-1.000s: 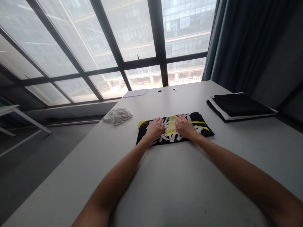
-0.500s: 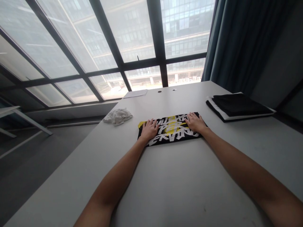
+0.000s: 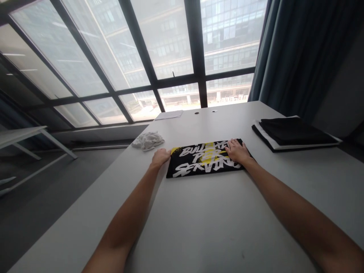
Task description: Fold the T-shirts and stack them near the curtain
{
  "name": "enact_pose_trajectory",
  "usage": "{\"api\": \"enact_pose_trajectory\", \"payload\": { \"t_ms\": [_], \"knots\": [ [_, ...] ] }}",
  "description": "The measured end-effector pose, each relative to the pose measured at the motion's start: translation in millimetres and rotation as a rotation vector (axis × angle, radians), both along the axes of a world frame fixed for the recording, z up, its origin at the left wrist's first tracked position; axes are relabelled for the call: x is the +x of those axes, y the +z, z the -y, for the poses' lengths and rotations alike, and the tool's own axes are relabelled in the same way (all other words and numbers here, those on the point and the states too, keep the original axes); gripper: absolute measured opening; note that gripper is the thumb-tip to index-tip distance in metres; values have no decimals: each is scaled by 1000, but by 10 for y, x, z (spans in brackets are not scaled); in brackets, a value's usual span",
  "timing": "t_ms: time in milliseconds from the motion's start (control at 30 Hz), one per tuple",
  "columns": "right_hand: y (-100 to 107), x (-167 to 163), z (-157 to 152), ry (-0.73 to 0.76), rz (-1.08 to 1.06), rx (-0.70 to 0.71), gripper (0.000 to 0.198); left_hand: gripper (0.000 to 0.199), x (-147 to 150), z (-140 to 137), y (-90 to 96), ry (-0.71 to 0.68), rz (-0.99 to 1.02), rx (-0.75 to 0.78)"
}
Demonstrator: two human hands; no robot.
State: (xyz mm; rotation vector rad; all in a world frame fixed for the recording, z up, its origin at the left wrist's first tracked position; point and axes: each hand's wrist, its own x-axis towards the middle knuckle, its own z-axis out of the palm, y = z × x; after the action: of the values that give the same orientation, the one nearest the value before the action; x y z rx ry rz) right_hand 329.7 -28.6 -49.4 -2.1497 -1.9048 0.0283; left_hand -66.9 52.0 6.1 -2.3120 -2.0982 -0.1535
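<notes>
A folded black T-shirt (image 3: 196,161) with white lettering and a yellow print lies flat in the middle of the white table (image 3: 199,212). At its far left corner, my left hand (image 3: 161,156) is closed, thumb and fingers pinching the cloth's edge. My right hand (image 3: 237,151) rests on the right part of the shirt, palm down, with its fingers stretched out and covering some of the print.
Past my left hand sits a crumpled white cloth (image 3: 148,141). A stack of folded black and white garments (image 3: 295,131) lies at the right. Papers (image 3: 170,115) are near the far edge, below the window. Another table (image 3: 22,135) stands off to the left.
My left hand has slid left off the top of the shirt to its left edge and closed there, baring more lettering. My right hand has stayed flat on the shirt.
</notes>
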Motion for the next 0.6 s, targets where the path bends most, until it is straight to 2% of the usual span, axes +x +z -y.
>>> {"api": "enact_pose_trajectory", "payload": {
  "t_ms": [133, 233, 433, 600],
  "knots": [
    [-18, -5, -5, -10, -7, 17, 61, 56, -75, 29, 136, 34, 86, -244],
    [-16, -9, -2, -11, -14, 18, 59, 51, -24, 49, 143, 28, 148, -341],
    [-30, -1, -6, -7, 5, 24, 57, 43, 41, 46, 92, 61, 248, -365],
    [-36, 7, -2, -9, 21, 19, 56, 33, 75, 112, 138, 62, 319, -384]
  ]
}}
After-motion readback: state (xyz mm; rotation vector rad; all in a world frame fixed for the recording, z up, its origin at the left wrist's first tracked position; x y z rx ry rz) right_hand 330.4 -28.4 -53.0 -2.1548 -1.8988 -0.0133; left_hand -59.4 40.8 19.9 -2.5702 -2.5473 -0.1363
